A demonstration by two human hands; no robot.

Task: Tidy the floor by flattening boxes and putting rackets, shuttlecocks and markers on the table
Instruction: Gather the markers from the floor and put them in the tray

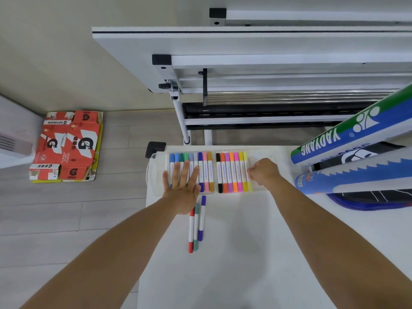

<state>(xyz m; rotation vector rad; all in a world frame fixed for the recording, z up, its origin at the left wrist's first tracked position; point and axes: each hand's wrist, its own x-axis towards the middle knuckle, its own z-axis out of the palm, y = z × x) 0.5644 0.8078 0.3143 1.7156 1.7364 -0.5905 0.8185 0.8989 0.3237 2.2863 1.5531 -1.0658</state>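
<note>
Left hand [181, 188]: flat, fingers spread, pressing left row into marker case [259, 153] to steady it. Right hand [264, 172]: curled, pinching yellow marker [246, 161] at case right end, probably seating it. Three loose markers [196, 224]: on table [245, 253], near side of case, not yet slotted.

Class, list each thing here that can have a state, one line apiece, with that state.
marker case: open, flat on the table.
left hand: fingers straight, pressing the cased markers' left row.
right hand: fingers curled at the case's right edge; grip unclear.
three loose markers: capped, lying outside the case.
orange box: flattened, on the floor.
shuttlecock tubes: lying on their sides.
</note>
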